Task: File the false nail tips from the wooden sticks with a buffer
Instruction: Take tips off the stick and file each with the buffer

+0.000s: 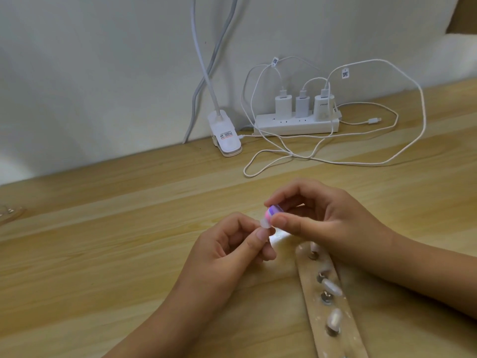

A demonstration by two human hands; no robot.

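A wooden stick (311,293) lies on the table (103,254) at the lower right, with several false nail tips (333,286) along it, just beside the right wrist. Above the table, the left hand (227,249) pinches a clear nail tip (342,224) between thumb and fingers, while the right hand (322,215) pinches a small pink-and-purple buffer (349,211) touching that tip. A white power strip (296,124) sits by the wall.
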